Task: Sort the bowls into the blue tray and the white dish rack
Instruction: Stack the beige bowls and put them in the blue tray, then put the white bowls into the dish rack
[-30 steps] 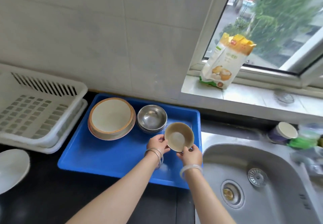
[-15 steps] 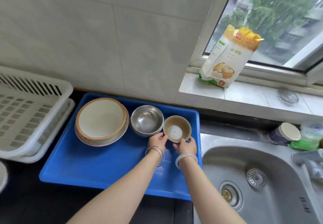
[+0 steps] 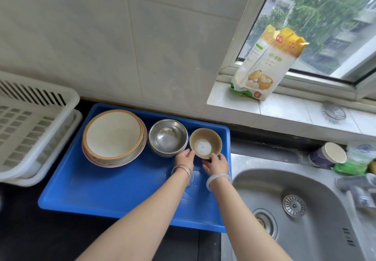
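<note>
**Small bowl set at the tray's far right corner**

While both hands cupped it from the near side, the small brown bowl [image 3: 205, 143] sat upright in the back right corner of the blue tray [image 3: 105, 195], just beside a stack of steel bowls [image 3: 168, 136]. The left hand [image 3: 184, 157] curled its fingers against the bowl's left flank and the right hand [image 3: 216, 164] pressed the near right of its base, so the grip was a light two-sided clasp on the bowl rather than a lift from the rim. That hold looked chosen to steady and nudge the bowl into line. Whether it already bore its full weight on the tray floor could not be told.

The placement read as sorting by kind: a stack of large cream bowls [image 3: 114, 136] took the left of the tray, the steel ones the middle, the brown one the right, all along the far wall, leaving the near floor free. The white dish rack [image 3: 36, 106] stood to the left of the tray, and no bowl could be seen in the visible part. The sink [image 3: 305, 189] lay just right of the tray.
</note>
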